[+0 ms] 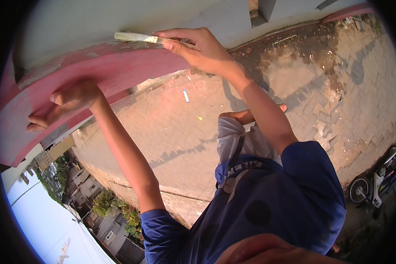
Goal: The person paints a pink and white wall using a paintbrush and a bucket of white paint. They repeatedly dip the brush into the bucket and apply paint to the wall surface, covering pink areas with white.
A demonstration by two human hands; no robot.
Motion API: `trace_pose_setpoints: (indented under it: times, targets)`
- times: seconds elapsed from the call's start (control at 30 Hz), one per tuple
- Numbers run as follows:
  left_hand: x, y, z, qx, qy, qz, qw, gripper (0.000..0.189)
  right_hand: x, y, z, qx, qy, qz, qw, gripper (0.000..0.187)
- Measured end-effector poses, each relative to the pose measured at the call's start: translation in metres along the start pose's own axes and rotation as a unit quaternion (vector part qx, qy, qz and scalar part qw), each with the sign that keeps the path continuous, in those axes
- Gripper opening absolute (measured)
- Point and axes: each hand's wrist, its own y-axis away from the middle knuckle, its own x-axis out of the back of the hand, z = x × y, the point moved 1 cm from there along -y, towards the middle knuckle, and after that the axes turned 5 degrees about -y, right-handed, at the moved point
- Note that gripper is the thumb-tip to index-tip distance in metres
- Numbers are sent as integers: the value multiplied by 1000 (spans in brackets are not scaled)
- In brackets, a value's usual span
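Observation:
My right hand (201,49) grips the handle of a flat paintbrush (137,37) between thumb and fingers. Its pale bristles point left along the grey painted wall (184,16), just above a pink band (135,64). Whether the bristle tips touch the wall, I cannot tell. Worn, patchy paint (89,51) runs along the border between grey and pink. Further left, my left hand (69,99) is at the pink band with its fingers apart and nothing visible in it. Part of its palm is turned away from view.
Paving blocks (171,132) cover the ground, with a small blue-and-white item (185,95) lying on them. A recess (258,15) breaks the wall at the top. A parked motorcycle (376,188) stands at the far right. Plants (130,214) and houses (112,231) show at lower left.

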Motion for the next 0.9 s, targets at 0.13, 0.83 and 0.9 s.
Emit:
trace_pose_setpoints:
  times: [0.13, 0.83, 0.9]
  targets:
    - [-2, 2, -4, 4, 6, -4, 1000, 68, 23, 2, 59, -20, 48, -13, 999, 36]
    - [-5, 5, -3, 16, 17, -5, 1000, 68, 77, 58, 221, -197, 314, 71, 926, 32]
    - [-4, 5, -2, 17, 15, -5, 1000, 69, 67, 43, 214, -145, 255, 57, 954, 36]
